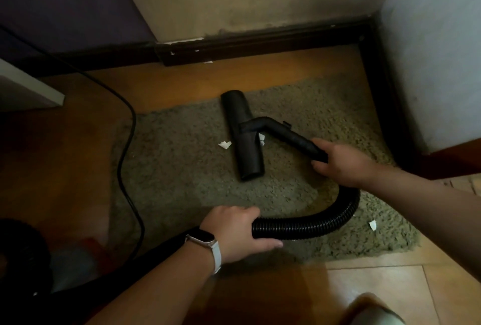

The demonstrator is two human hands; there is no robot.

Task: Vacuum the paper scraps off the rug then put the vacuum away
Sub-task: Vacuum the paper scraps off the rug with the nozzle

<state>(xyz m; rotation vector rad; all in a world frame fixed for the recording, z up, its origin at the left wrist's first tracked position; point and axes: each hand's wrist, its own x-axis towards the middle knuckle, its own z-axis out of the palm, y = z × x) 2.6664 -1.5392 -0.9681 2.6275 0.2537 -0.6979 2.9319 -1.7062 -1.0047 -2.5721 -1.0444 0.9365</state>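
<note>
A black floor nozzle (244, 137) lies flat on the grey-green shaggy rug (182, 168), pointing away from me. My right hand (338, 163) grips the black wand handle (294, 140) just behind the nozzle. My left hand (239, 231), with a white-strapped watch on its wrist, is closed around the ribbed black hose (312, 225), which curves between both hands. White paper scraps lie on the rug: one (225, 144) left of the nozzle, one (261, 139) at its right side, one (372, 225) near the rug's right front.
A black power cable (127, 142) runs down the rug's left edge over the wooden floor (65, 158). The dark vacuum body (20, 254) sits at the lower left. A dark skirting board (260, 43) and walls close the corner behind and to the right.
</note>
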